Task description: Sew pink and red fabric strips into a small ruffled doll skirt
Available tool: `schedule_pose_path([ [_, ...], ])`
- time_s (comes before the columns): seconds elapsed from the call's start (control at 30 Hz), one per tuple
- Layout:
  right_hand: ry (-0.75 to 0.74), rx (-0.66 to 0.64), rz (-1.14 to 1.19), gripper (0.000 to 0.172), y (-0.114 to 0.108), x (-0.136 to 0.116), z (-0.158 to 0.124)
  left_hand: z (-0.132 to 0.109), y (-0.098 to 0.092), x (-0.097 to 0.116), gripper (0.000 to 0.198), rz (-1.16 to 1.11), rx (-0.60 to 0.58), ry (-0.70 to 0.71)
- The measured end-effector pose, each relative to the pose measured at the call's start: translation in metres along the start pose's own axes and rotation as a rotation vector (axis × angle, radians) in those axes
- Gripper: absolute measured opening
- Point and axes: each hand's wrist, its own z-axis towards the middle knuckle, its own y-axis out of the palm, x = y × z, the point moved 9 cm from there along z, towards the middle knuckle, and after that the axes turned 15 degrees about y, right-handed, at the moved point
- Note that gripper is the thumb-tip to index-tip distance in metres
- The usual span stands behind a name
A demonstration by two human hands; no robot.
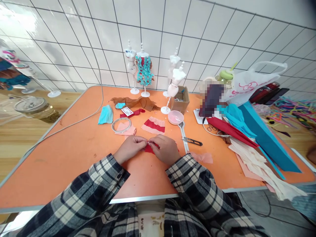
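Note:
Near the front middle of the orange table (74, 158), my left hand (130, 148) and my right hand (165, 148) meet fingertip to fingertip, both pinching a small piece of red fabric (149, 149). Part of the fabric hangs below the fingers; the rest is hidden behind my right hand. Just beyond them lies a pink and red ruffled piece (154, 125). An embroidery hoop (121, 125) rests on pink cloth (128, 129) at the left. Black thread snips (193, 141) lie right of my right hand, across a grey-white strip (184, 138).
White mini mannequins (177, 77) stand at the back, one in a turquoise ruffled dress (144, 70). A cardboard box (181, 102) and pink bowl (175, 117) are nearby. Fabrics (256, 158), a blue folder (269, 141) and a plastic bag (247, 84) fill the right. A cable (101, 82) crosses the left.

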Motion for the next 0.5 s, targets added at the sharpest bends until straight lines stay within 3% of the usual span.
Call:
schedule_pose_path([
  [0.27, 0.052, -0.040, 0.062, 0.016, -0.002, 0.006, 0.004, -0.009, 0.012, -0.005, 0.030, -0.216, -0.051, -0.180],
  [0.5, 0.113, 0.006, 0.083, 0.018, -0.007, 0.007, 0.003, -0.007, 0.011, -0.010, 0.032, -0.161, -0.032, -0.178],
])
